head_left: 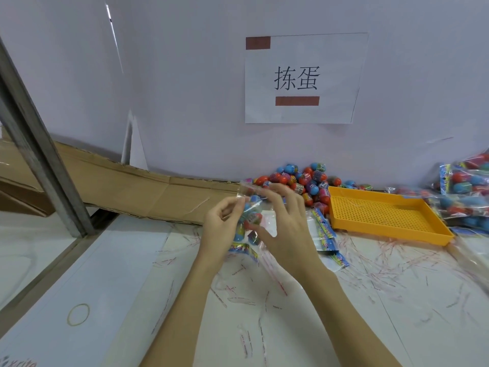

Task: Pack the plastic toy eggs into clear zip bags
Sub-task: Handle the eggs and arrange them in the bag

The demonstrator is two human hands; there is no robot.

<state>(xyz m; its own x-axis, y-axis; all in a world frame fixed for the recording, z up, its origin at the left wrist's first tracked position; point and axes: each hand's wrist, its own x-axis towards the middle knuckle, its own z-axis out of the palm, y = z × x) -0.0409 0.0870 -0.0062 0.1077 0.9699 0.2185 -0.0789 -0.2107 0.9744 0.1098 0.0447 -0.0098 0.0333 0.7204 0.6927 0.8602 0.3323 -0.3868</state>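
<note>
A white tabletop [344, 313] carries a heap of red and blue plastic toy eggs [304, 181] against the wall, an orange perforated plastic tray [383, 215] beside it — plus scattered red-striped clear strips [383, 263], a tan rubber band [78, 314].

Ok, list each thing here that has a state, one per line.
clear zip bag: held up off the table, eggs inside
left hand: pinches the bag's top
right hand: fingers on the bag
yellow tray: holds no eggs
loose eggs: piled against the wall
filled bags: stacked at right

The paper sign [304, 78] on the wall reads "拣蛋" (two red bars).
</note>
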